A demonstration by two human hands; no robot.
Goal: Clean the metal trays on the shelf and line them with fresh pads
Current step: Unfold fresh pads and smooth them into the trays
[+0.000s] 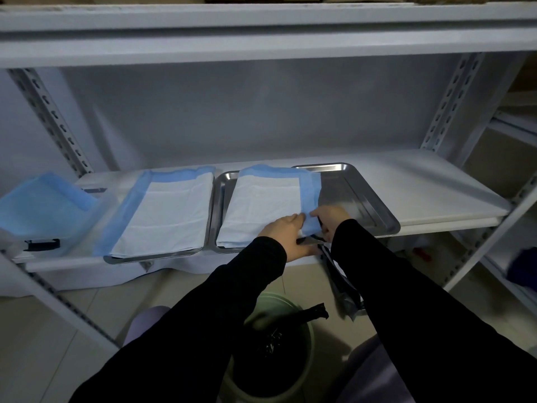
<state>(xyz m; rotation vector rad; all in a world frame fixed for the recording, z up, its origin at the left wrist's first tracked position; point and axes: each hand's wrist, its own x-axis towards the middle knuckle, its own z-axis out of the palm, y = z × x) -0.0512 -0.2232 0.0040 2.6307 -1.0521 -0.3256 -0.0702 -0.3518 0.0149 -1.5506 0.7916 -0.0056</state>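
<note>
Three metal trays stand side by side on the white shelf (430, 184). The left tray (151, 257) is covered by a white pad with blue edges (168, 210). A second such pad (267, 205) lies folded in the middle tray (222, 184). My left hand (287, 234) and my right hand (329, 218) both pinch the blue near-right corner of this pad, at the middle tray's front. The right tray (363, 199) is bare and shiny, and it overlaps the shelf's front edge.
A clear box holding blue pads (43, 207) sits at the shelf's left end. Below, on the floor, stands a green bin with a black bag (279, 344). A dark wrapper (343, 283) hangs under my right wrist. Perforated uprights (52, 117) frame the shelf.
</note>
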